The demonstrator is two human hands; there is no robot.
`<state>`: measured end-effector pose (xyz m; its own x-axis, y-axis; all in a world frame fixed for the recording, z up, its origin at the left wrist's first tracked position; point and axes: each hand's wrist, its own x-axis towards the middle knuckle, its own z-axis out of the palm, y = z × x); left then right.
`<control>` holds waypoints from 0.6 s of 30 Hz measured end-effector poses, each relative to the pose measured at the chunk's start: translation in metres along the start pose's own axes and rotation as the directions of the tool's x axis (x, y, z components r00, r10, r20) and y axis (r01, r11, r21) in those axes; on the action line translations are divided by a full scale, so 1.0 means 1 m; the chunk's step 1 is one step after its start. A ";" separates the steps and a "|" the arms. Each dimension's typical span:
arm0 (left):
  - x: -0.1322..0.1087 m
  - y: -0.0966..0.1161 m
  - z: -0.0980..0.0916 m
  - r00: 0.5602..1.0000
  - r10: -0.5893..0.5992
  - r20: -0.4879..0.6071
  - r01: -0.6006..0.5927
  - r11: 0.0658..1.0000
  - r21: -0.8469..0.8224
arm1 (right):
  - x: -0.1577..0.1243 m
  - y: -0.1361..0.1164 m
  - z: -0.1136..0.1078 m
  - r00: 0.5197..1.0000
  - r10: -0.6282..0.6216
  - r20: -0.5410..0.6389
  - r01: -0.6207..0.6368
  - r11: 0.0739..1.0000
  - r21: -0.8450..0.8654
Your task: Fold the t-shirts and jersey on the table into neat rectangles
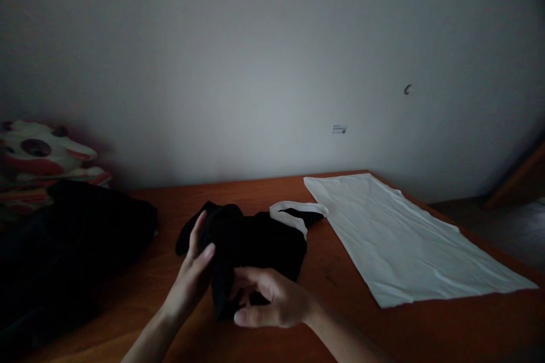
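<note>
A black garment (268,241) with a white band (292,209) along one edge lies bunched on the wooden surface. At its left side is my left hand (190,278), thumb and forefinger apart, touching the dark cloth; its other fingers are mostly hidden. My right hand (279,298) is at the garment's near edge, its fingers bent against the cloth and its thumb held away from them. Dim light blurs the folds under both hands.
A white cloth (409,238) is spread flat on the right of the wooden surface (336,306). Dark clothing (72,255) is heaped at the left, in front of a white and red cow-like plush toy (46,150). Behind the surface rises a plain wall (255,68).
</note>
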<state>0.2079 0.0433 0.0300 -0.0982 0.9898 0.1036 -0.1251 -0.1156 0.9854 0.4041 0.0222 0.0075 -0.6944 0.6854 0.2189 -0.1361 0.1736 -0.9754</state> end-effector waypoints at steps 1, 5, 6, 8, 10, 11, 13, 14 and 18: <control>-0.002 -0.001 0.000 0.998 -0.020 0.057 0.017 0.998 0.060 | -0.001 0.000 0.001 0.998 0.017 0.068 -0.016 1.000 -0.005; -0.004 -0.009 0.002 0.980 -0.033 0.197 -0.011 0.976 0.219 | -0.002 0.002 -0.008 0.976 0.126 0.178 -0.130 0.991 0.011; -0.002 -0.011 0.002 0.981 -0.008 0.194 -0.035 0.975 0.221 | -0.002 0.001 -0.013 0.978 0.131 0.160 -0.137 0.990 0.031; 0.001 -0.015 -0.001 0.988 0.037 0.151 -0.071 0.971 0.227 | 0.000 0.000 -0.028 0.995 0.099 -0.018 -0.098 0.994 0.045; 0.003 -0.017 -0.005 0.988 0.026 0.150 -0.062 0.969 0.239 | 0.002 0.001 -0.044 0.933 0.018 -0.360 -0.030 0.999 -0.026; 0.004 -0.016 -0.007 0.981 -0.007 0.193 -0.040 0.970 0.240 | 0.003 0.002 -0.053 0.852 -0.046 -0.522 -0.011 0.994 -0.105; 0.002 -0.014 -0.010 0.936 -0.086 0.340 0.007 0.974 0.226 | 0.004 0.007 -0.069 0.700 -0.225 -0.678 -0.033 0.938 -0.345; 0.000 -0.012 -0.012 0.904 -0.116 0.412 0.027 0.976 0.216 | 0.004 0.010 -0.077 0.675 -0.318 -0.665 -0.072 0.869 -0.489; -0.001 -0.006 -0.015 0.871 -0.145 0.469 0.059 0.979 0.194 | 0.002 0.029 -0.096 0.747 -0.393 -0.536 -0.326 0.486 -0.811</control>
<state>0.1938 0.0418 0.0216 0.3959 0.9182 0.0104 0.0633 -0.0386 0.9972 0.4669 0.0965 -0.0176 -0.0865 0.8229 0.5616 0.7333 0.4341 -0.5233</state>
